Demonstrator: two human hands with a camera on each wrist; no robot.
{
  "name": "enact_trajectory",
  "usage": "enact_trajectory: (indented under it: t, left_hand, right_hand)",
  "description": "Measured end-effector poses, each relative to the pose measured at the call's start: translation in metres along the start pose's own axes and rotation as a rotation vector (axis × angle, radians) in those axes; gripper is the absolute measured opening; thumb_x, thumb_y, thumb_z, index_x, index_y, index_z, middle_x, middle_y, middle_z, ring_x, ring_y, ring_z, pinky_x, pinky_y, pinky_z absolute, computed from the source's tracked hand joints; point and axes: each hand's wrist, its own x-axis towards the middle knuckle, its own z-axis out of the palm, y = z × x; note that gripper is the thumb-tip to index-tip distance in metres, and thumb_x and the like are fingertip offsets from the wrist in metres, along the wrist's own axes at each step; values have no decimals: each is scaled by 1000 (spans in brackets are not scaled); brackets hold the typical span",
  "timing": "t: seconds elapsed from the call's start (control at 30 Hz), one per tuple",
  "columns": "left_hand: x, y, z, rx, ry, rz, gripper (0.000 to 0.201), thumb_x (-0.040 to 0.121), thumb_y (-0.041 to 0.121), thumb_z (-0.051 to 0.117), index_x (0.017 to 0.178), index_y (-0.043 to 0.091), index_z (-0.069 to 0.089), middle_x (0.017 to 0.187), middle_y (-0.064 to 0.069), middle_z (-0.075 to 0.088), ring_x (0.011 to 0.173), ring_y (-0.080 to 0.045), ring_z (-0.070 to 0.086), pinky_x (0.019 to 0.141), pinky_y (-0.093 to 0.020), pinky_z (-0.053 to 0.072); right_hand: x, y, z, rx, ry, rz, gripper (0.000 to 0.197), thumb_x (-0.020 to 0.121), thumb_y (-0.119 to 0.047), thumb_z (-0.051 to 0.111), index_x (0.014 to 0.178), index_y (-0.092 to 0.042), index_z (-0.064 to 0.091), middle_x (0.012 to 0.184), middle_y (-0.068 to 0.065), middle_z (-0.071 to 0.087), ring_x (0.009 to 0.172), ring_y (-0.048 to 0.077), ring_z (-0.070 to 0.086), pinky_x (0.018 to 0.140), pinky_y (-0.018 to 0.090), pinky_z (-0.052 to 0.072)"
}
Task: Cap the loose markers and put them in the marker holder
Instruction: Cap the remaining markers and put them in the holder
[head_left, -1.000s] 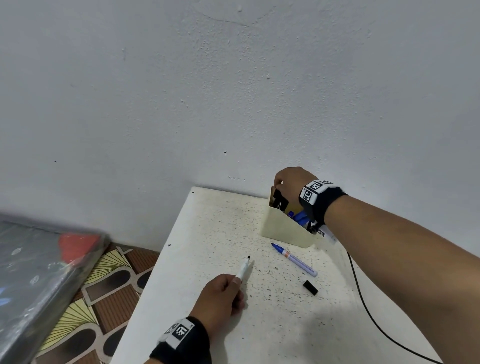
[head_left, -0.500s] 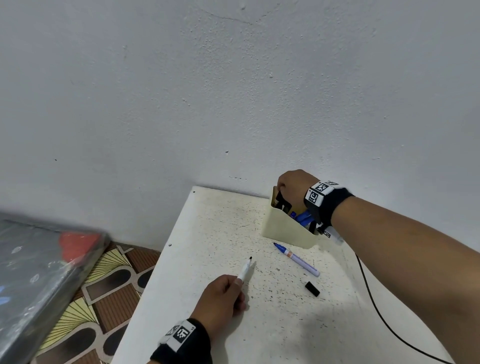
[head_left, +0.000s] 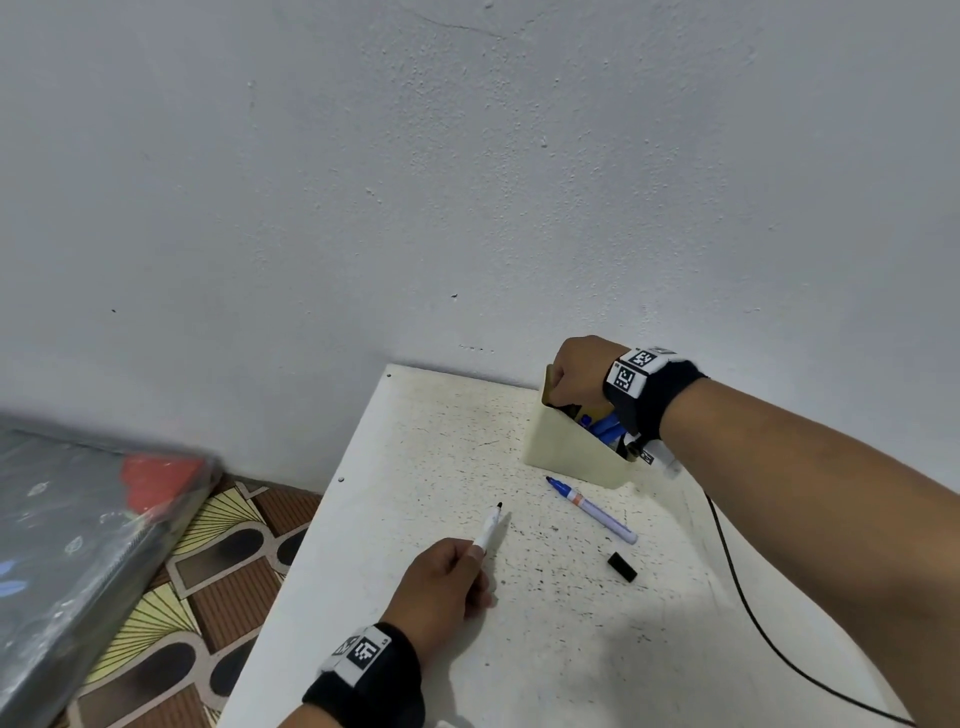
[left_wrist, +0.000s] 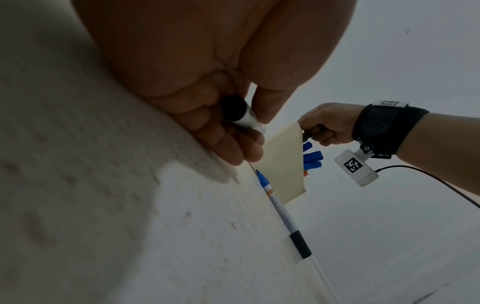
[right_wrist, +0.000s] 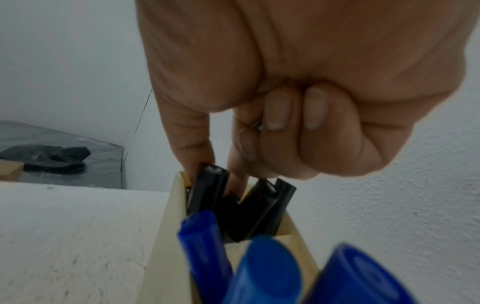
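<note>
Uncapped marker (head_left: 489, 529) pinched in left fingers (head_left: 475, 558)

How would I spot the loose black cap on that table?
Start at the cream marker holder by the wall on the white table. Nearer than it lies an uncapped blue marker. The black cap sits just beyond that marker's tail: short, alone, touching nothing.

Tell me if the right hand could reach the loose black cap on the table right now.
Probably not yet: the right hand pinches a black marker in the marker holder. Once freed, bare table surrounds the black cap.
</note>
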Motion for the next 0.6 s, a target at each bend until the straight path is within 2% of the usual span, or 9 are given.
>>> enact_trajectory:
  t: [0.07,0.1,0.13,0.2,0.27,0.37,0.47,0.53,0.6]
  left_hand:
    - [1,0,-1,-16,-3,-4,22,105,19,55,92,3,64,71,-10,66,68,-26,64,58,-29,47]
    - [2,-1,-1,-16,-5,-6,22,105,19,55,92,3,64,71,-10,66,68,-26,64,59,-30,47]
    - [2,-1,-1,-20,-3,-8,22,105,19,56,91,4,64,71,-10,66,68,-27,65,60,-30,47]
    - [4,-3,-1,-37,-5,-15,22,105,19,56,90,4,63,71,-10,66,69,-27,65,62,-32,46]
    - [4,-2,1,-40,-6,-18,22,105,19,55,90,4,63,71,-11,65,67,-26,64,59,-30,45]
    - [1,0,1,-41,-7,-17,23,106,17,54,89,3,62,71,-10,64,68,-26,62,55,-28,46]
    - [1,0,0,-26,-15,-15,23,106,19,55,89,4,62,70,-9,65,66,-25,63,59,-30,45]
    - [1,0,0,-37,-9,-20,23,105,19,55,90,4,63,71,-9,65,67,-25,63,60,-30,46]
    - [1,2,1,-52,-11,-22,22,105,18,56,90,4,63,72,-10,65,69,-27,63,60,-30,47]
  right_hand:
    - [1,-1,-3,-28,-44,-4,27,78,-24,72,94,-4,77,78,6,69,68,19,57,61,28,46]
    - [0,-1,-4,-52,-63,-12,28,77,-23,72,99,-7,78,88,8,76,71,19,63,64,29,54]
    - [0,-1,-5,-74,-75,-26,26,76,-23,73,99,-13,80,94,6,78,77,19,69,70,32,61]
    - [-2,-4,-6,-123,-83,-51,22,75,-22,75,96,-21,81,97,0,79,86,18,73,78,37,64]
    - [-3,-5,-7,-150,-75,-87,20,79,-22,76,98,-27,82,91,-11,76,83,13,70,72,29,61]
    - [-8,-5,-8,-194,-47,-157,18,85,-27,75,101,-34,80,81,-20,66,78,7,63,55,16,42]
    - [-10,-1,-7,-193,-23,-189,16,85,-31,73,99,-37,79,79,-24,64,82,7,65,60,18,42]
    - [-10,2,-6,-180,-19,-205,16,85,-32,72,98,-40,79,74,-29,61,73,-1,60,59,16,40]
    - [-12,5,-6,-178,-9,-232,17,87,-33,71,99,-41,79,73,-32,57,73,-3,58,59,15,39]
